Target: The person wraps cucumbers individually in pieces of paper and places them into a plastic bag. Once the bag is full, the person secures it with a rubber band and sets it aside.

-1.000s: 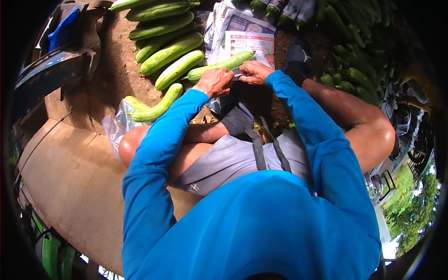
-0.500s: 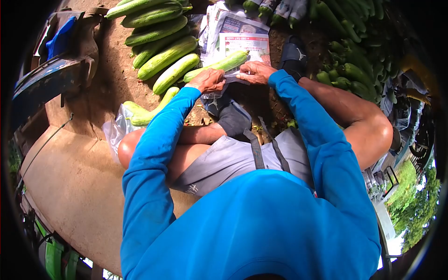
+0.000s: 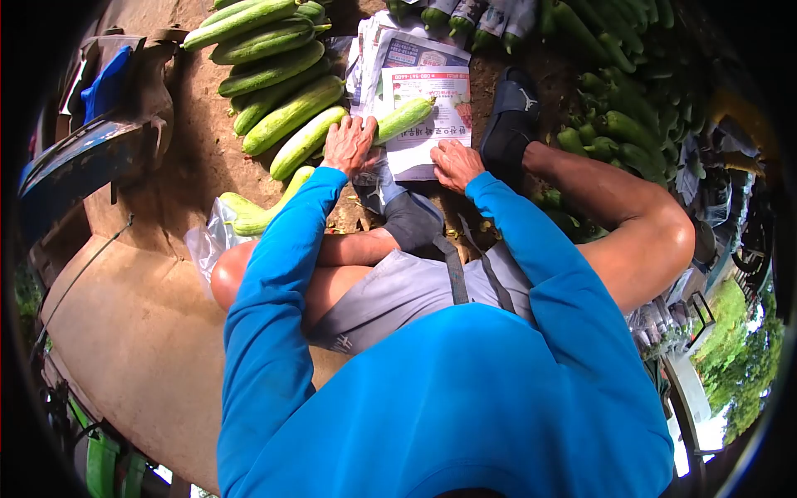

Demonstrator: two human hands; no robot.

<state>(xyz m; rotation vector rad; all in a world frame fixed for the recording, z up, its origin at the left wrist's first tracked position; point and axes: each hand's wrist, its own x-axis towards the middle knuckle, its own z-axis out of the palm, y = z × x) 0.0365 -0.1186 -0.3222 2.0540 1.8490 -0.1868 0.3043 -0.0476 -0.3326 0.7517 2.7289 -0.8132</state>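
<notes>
Ground (image 3: 202,145), stacked cucumbers (image 3: 271,70), newspaper (image 3: 407,159) — left hand (image 3: 349,147) over 1 cucumber (image 3: 405,120)

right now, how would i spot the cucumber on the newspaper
Start at the row of cucumbers; newspaper lies just right of it. The cucumber slants across that paper, beside the left hand. Unlike the row's, it rests on a flat printed sheet.

Sunlit brown ground (image 3: 195,108), leafy greenery (image 3: 747,365) beyond

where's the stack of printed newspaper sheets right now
In the head view, the white printed newspaper sheets lie at upper centre, between the row of long green cucumbers at left and the dark slide sandal at right.
</notes>
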